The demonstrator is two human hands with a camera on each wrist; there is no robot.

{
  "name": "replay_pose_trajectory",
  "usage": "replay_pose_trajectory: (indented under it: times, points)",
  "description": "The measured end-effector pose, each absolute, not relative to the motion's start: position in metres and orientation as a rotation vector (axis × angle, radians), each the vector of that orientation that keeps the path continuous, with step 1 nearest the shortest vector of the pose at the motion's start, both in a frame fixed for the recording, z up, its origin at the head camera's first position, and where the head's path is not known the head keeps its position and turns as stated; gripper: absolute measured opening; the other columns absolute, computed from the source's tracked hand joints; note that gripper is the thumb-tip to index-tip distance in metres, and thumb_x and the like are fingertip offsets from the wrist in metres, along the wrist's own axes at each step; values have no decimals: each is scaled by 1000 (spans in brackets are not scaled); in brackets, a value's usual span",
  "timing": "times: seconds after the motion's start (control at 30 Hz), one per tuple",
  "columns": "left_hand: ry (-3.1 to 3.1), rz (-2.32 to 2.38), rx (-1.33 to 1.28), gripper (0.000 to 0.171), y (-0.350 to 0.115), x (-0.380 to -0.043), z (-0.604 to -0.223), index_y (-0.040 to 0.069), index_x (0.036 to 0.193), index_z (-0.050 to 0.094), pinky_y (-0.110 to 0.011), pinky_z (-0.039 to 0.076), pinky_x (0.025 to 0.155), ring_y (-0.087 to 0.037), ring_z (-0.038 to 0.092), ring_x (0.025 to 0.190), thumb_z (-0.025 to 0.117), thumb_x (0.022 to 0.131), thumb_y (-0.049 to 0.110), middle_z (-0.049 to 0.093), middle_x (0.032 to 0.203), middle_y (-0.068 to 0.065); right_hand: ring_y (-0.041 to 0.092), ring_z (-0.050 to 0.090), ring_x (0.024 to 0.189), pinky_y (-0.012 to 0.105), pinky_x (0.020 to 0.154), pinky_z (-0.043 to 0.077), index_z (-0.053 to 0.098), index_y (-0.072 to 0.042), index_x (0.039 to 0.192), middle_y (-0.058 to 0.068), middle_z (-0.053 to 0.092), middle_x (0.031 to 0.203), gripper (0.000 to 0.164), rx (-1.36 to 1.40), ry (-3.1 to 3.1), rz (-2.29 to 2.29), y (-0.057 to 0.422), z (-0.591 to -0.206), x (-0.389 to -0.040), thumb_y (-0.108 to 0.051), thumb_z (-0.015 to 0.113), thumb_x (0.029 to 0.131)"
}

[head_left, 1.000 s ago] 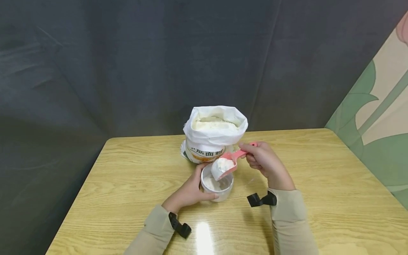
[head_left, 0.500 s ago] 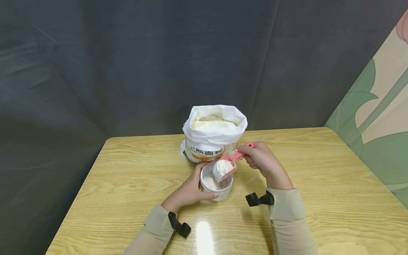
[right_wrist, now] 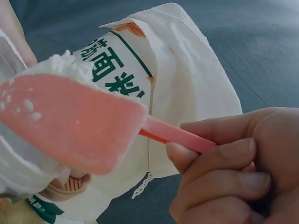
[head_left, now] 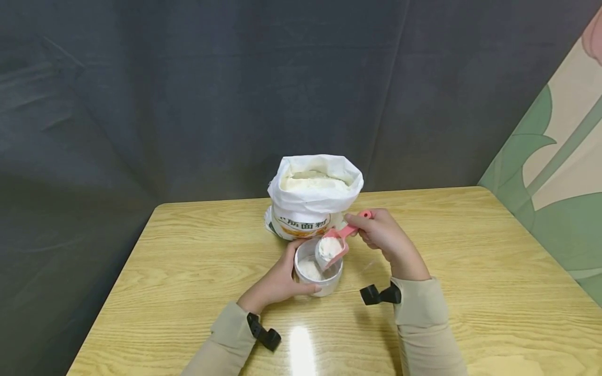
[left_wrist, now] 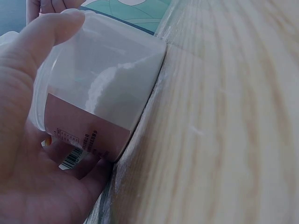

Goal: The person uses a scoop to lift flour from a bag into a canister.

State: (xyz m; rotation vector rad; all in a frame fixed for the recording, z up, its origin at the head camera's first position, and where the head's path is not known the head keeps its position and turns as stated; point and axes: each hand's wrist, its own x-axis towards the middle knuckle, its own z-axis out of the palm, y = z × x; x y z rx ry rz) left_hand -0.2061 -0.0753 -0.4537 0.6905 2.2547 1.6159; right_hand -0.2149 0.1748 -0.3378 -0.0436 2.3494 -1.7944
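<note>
A pink scoop [head_left: 342, 241] heaped with white flour [head_left: 330, 247] is tilted over the mouth of a clear plastic jar [head_left: 324, 286]. My right hand [head_left: 385, 236] grips its handle between thumb and curled fingers; in the right wrist view the scoop's pink side [right_wrist: 88, 123] carries flour specks. Around the jar, my left hand [head_left: 279, 277] curls its thumb and fingers, holding it upright on the table. Some flour [left_wrist: 112, 88] lies inside the jar, seen through its wall in the left wrist view. Just behind the jar stands an open flour bag [head_left: 312, 203], its top rolled down.
The wooden table [head_left: 197, 250] stretches out on both sides of the hands. A dark curtain [head_left: 226, 94] hangs behind its far edge. To the right is a wall with painted leaves [head_left: 564, 235].
The scoop and my right hand have shifted slightly left over the jar. More flour shows in the jar than one second ago. My left hand keeps its hold.
</note>
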Motion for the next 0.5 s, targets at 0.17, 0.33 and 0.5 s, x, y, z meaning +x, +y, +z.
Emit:
replay_pose_trajectory:
  times: [0.17, 0.33, 0.5]
  points:
    - [2257, 1612, 687, 105, -75, -206, -454, 20, 155, 21, -47, 25, 118, -25, 32, 146, 90, 77, 20, 32, 158, -9, 5, 26, 43, 21, 42, 22, 63, -8, 65, -7, 36, 47, 36, -51, 2377, -1768, 174, -339, -216, -18, 61, 100]
    - [2247, 1615, 682, 105, -75, -206, -453, 20, 155, 21, -47, 25, 118, -26, 32, 145, 90, 77, 20, 32, 158, -9, 6, 26, 43, 21, 42, 22, 61, -8, 65, -8, 35, 47, 37, -50, 2407, -1745, 173, -339, -215, -18, 61, 100]
    - [2238, 1617, 684, 104, -76, -206, -453, 20, 155, 21, -48, 25, 118, -25, 31, 146, 90, 77, 20, 32, 158, -9, 7, 29, 46, 23, 44, 25, 52, -13, 62, -8, 36, 50, 39, -21, 2478, -1682, 169, -338, -214, -19, 62, 99]
